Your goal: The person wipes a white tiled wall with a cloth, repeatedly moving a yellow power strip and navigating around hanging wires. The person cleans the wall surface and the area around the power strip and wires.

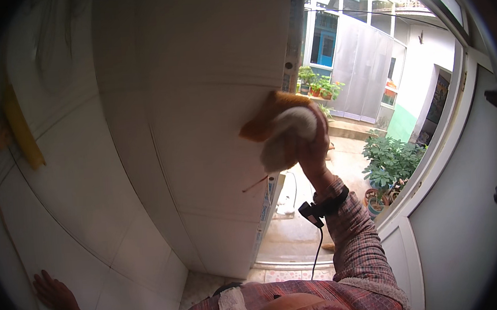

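Note:
My right hand point(316, 154) is raised and shut on a bunched orange and white cloth point(263, 119). The cloth lies against the outer part of a white tiled wall point(204, 136), close to its corner edge by the doorway. Part of my fingers is hidden by the folds. At lower left, my left hand point(57, 296) is held flat with nothing in it, and it seems to rest on the white tiled side wall point(84, 218). Each wrist bears a black strap with a small device.
A yellow strip-like object point(21, 127) is on the left wall, beside a thin hanging cord. A white-framed door point(451, 210) stands at the right. Through the doorway are a courtyard floor point(344, 161), a leafy potted plant point(389, 158) and several smaller flowerpots point(315, 87).

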Motion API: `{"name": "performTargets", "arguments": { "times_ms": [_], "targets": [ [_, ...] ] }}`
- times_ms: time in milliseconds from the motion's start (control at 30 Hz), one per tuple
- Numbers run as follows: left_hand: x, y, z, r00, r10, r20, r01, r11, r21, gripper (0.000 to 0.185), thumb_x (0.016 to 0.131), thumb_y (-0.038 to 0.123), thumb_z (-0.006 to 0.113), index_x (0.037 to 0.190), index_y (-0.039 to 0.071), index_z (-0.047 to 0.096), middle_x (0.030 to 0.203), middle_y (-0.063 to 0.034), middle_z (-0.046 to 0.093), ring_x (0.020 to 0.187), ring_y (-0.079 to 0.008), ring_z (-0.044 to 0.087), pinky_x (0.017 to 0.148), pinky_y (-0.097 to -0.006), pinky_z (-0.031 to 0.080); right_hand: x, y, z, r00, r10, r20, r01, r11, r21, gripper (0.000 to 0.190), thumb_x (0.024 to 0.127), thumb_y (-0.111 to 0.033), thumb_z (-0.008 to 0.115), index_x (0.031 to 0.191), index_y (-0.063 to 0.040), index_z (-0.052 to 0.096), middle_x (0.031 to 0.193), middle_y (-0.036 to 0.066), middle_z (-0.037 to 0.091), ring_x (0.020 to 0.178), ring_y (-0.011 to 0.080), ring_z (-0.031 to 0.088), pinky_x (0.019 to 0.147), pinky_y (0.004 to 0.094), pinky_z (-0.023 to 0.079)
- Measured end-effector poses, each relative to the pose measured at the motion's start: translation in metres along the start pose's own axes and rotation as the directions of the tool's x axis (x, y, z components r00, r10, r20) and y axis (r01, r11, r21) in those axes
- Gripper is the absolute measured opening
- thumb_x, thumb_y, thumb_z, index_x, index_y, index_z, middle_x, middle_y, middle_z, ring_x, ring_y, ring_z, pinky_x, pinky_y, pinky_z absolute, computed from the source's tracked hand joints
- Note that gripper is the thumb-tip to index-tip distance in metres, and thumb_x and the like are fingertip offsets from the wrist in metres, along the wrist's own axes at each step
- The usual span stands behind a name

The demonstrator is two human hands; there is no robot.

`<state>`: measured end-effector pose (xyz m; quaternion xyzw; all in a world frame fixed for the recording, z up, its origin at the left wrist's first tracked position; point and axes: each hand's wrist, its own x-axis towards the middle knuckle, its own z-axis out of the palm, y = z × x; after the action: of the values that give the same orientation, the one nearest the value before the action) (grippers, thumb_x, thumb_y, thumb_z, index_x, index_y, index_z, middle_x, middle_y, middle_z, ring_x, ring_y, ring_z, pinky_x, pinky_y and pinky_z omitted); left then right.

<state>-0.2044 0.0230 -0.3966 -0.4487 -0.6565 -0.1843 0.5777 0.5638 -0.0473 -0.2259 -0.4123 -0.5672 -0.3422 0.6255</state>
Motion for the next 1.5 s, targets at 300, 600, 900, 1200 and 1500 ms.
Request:
{"name": "performTargets", "arguments": {
  "times_ms": [300,600,900,1200,1500],
  "targets": [
    [-0.004,0.009,-0.019,0.996,0.002,-0.091,-0.01,0.996,-0.084,0.068,0.089,0.009,0.067,0.149,0.01,0.035,0.159,-0.0146,0.031,0.148,-0.0316,0.029,0.121,-0.0498,0.026,0.27,0.0,-0.014,0.945,0.054,-0.322,0.147,0.809,0.569,0.039,0.097,-0.026,0.062,0.129,-0.004,0.052,0.109,0.005,0.063,0.095,0.0133,0.064,0.073,0.0281,0.055],
    [-0.02,0.013,-0.017,0.986,0.031,-0.161,-0.045,0.995,-0.087,0.069,0.086,0.0,0.066,0.147,0.005,0.035,0.157,-0.0193,0.033,0.147,-0.0364,0.03,0.12,-0.0537,0.026,0.446,-0.047,0.005,0.706,-0.623,-0.336,0.702,0.552,0.45,0.037,0.103,-0.017,0.043,0.109,0.013,0.063,0.078,0.012,0.07,0.052,0.0087,0.055,0.043,0.0188,0.04],
    [-0.052,0.02,0.007,0.998,-0.058,-0.022,0.054,0.988,-0.142,0.074,0.08,-0.001,0.069,0.147,0.006,0.036,0.156,-0.0187,0.035,0.145,-0.0382,0.033,0.118,-0.0576,0.028,0.478,-0.019,-0.003,0.838,-0.508,-0.199,0.52,0.633,0.574,0.041,0.095,-0.023,0.056,0.117,0.012,0.059,0.086,0.017,0.07,0.06,0.0161,0.064,0.05,0.0241,0.049],
    [-0.062,0.026,0.006,0.996,-0.071,-0.047,0.071,0.997,0.008,0.067,0.093,0.014,0.058,0.154,0.006,0.031,0.163,-0.0156,0.024,0.151,-0.0328,0.02,0.124,-0.0505,0.016,0.525,0.018,0.028,0.925,-0.272,0.266,0.054,0.786,0.616,0.027,0.088,0.0,0.056,0.116,0.0,0.059,0.095,0.007,0.063,0.078,0.0159,0.062,0.064,0.0296,0.051],
    [-0.04,0.019,-0.007,0.989,-0.002,-0.151,0.001,1.0,-0.007,0.067,0.095,0.016,0.054,0.156,0.009,0.026,0.165,-0.0119,0.017,0.153,-0.0296,0.013,0.125,-0.0498,0.013,0.481,0.064,0.029,0.803,-0.509,0.311,0.165,0.691,0.704,0.025,0.095,-0.009,0.06,0.118,0.0,0.058,0.104,0.006,0.063,0.093,0.0152,0.061,0.076,0.0308,0.052]
  ]
}}
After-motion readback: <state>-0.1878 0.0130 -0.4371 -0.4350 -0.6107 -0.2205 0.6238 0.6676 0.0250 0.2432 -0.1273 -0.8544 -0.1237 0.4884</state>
